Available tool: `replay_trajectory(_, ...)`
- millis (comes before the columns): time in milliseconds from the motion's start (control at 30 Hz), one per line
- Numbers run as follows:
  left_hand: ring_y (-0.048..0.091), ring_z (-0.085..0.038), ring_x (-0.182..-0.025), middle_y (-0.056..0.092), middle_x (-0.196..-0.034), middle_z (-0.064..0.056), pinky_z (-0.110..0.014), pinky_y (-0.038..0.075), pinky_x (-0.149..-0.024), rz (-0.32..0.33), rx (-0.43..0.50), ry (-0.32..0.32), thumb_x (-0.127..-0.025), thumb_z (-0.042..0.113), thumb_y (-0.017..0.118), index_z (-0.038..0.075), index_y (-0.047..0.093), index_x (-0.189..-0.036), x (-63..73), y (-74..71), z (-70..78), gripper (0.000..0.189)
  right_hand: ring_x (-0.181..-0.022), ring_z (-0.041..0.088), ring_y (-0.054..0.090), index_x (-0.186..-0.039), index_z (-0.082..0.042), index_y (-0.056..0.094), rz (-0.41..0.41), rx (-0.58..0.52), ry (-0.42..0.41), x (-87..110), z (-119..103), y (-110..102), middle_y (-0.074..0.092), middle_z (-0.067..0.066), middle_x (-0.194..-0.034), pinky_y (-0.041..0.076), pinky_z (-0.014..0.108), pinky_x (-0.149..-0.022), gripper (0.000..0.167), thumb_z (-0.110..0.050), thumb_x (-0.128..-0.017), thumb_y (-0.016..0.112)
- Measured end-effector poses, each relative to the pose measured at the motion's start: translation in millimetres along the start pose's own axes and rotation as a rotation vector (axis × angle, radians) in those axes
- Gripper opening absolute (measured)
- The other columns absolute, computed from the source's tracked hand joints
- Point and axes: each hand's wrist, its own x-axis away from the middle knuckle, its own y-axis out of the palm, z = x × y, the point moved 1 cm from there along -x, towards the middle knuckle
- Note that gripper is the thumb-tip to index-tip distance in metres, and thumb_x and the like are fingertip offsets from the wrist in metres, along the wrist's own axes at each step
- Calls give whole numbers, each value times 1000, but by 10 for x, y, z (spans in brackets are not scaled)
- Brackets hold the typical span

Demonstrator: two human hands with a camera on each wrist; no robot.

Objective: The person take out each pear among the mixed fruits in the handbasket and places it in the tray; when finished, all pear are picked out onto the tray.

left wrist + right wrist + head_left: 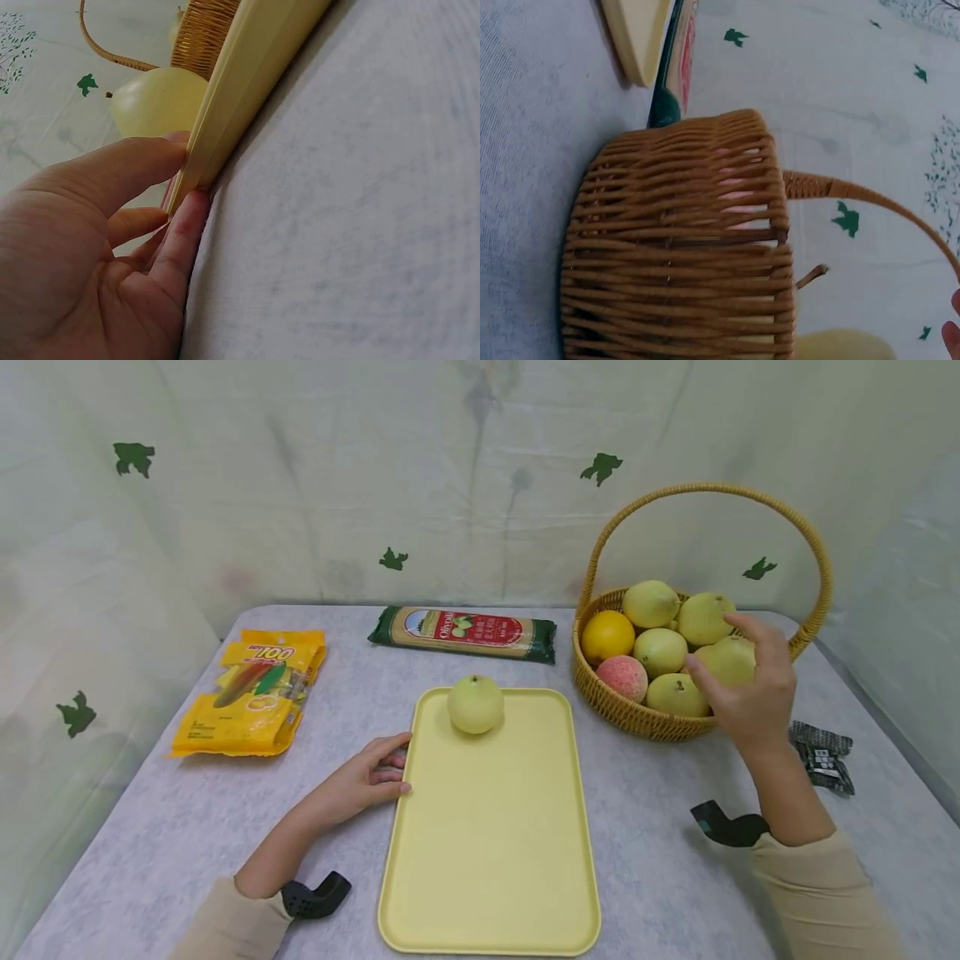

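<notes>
My left hand [367, 781] holds the left rim of a pale yellow tray [491, 843], with the thumb and fingers at its edge in the left wrist view. A round yellow-green pear [476, 704] sits at the tray's far end. Over the front right of a wicker basket [637, 722] is my right hand [761, 689], thumb and index finger spread apart, nothing between them. Several pears [660, 652], an orange [608, 637] and a peach [623, 677] fill the basket. Just the fingertips [952, 337] show in the right wrist view, beside the tall handle [885, 202].
A yellow bag of mango candy [251, 693] lies at the left. Behind the tray is a long spaghetti pack [465, 633]. Small black packets [821, 758] lie right of the basket, near my right forearm. A curtain with green bird shapes hangs behind the table.
</notes>
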Motion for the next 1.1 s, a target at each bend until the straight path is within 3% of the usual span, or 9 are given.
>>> replay_trajectory(133,45,-26,-105,35,-121,-14,-24,42,-84,1,3,-3,-83,20,66,8,24,-142,1,5,6,73,-107,29,46,-114,5,55,-1,31,49,39,116,-62,54,23,-109,32,34,-94,64,-45,-76,65)
replay_trajectory(433,44,-26,-105,35,-122,-14,-24,42,-84,2,4,-7,-83,20,66,9,24,-142,3,5,12,74,-110,25,43,-121,0,51,-58,94,173,153,300,-121,51,15,-117,31,32,-94,56,-19,-73,73)
replay_trajectory(733,44,-26,-105,35,-121,-14,-24,42,-84,0,15,4,-83,20,66,8,24,-142,-1,8,15,73,-109,33,41,-123,0,47,-157,187,307,183,363,-180,47,20,-119,31,45,-90,61,-17,-72,75)
replay_trajectory(967,44,-26,-105,34,-121,-14,-24,42,-84,1,17,-2,-83,20,66,9,24,-142,4,8,18,73,-113,38,35,-132,-6,42,-296,268,451,179,334,-228,43,18,-127,28,55,-84,67,-23,-75,72)
replay_trajectory(1100,44,-26,-105,34,-122,-14,-24,42,-84,3,22,-9,-83,20,66,9,24,-142,7,8,20,73,-117,42,29,-135,-5,38,-358,280,478,175,332,-238,38,22,-131,25,59,-84,71,-22,-75,72)
